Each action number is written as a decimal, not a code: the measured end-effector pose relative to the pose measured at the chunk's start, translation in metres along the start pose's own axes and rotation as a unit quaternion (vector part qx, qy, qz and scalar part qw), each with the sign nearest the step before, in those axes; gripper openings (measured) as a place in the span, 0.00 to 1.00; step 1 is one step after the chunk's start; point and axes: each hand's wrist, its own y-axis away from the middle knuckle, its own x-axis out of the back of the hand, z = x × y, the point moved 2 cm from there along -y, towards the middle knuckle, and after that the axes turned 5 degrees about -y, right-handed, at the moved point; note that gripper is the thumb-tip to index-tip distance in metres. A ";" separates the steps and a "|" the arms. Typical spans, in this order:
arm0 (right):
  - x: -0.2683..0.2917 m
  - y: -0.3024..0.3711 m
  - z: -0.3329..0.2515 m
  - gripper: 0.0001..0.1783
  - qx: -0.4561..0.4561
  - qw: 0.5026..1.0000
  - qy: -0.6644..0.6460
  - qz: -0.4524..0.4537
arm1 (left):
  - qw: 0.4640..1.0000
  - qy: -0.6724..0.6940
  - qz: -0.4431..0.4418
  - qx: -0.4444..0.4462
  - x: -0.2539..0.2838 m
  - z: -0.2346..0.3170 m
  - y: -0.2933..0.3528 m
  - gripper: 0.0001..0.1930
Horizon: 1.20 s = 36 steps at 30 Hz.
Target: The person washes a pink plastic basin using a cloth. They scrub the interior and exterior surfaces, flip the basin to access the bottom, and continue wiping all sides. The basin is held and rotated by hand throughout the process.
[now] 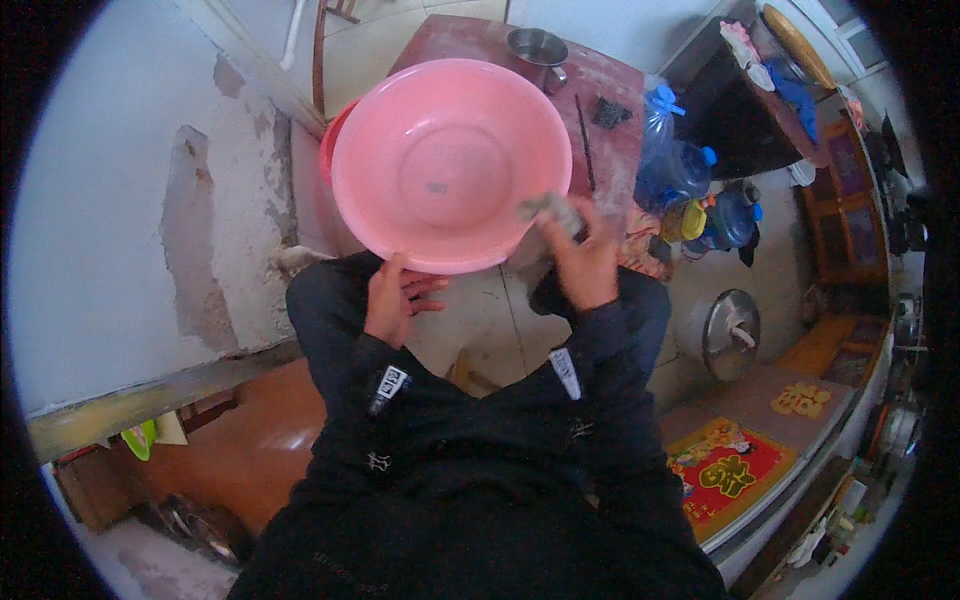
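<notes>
Black clothing (470,480) is filling the bottom of the view, its sleeves leading up to two bare hands. Just beyond the knees, a wide pink basin (455,228) is opening toward the camera, overlapping the near part of a worn reddish tabletop (622,170). The left hand (393,302) is touching the basin's near rim with its thumb, while its fingers are showing spread below; whether that grip is bearing any weight, I cannot tell. The right hand (585,262) is keeping a closed grip on a small grey item (553,212), which is hovering at the basin's right rim and blurring too much to identify. Behind the pink basin, a red rim (326,150) is peeking out on the left. Farther back, a metal cup (537,47) is standing on the tabletop, and a thin dark stick (584,142) is lying beside a dark patch of material (612,112). Clear blue-capped bottles (688,170) are standing to the right, and a round metal lid (731,335) is lying nearer the person.
</notes>
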 end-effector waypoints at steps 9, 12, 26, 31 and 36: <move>0.010 -0.003 0.057 0.35 0.037 0.977 0.207 -0.016 | 0.999 0.016 -0.019 -0.035 -0.005 -0.013 -0.019 0.24; -0.008 0.015 0.048 0.32 0.063 0.972 0.224 -0.017 | 0.998 0.046 -0.016 -0.043 -0.013 -0.016 -0.015 0.23; 0.003 0.002 0.021 0.22 0.047 0.974 0.220 -0.014 | 0.996 0.067 -0.008 -0.053 -0.025 -0.024 -0.009 0.20; -0.038 0.056 0.018 0.24 0.022 0.982 0.135 -0.132 | 0.996 0.077 -0.030 -0.045 -0.026 -0.020 -0.010 0.21; -0.002 0.013 0.060 0.24 0.011 0.992 0.129 -0.003 | 0.995 0.074 -0.049 -0.049 -0.036 -0.017 -0.007 0.21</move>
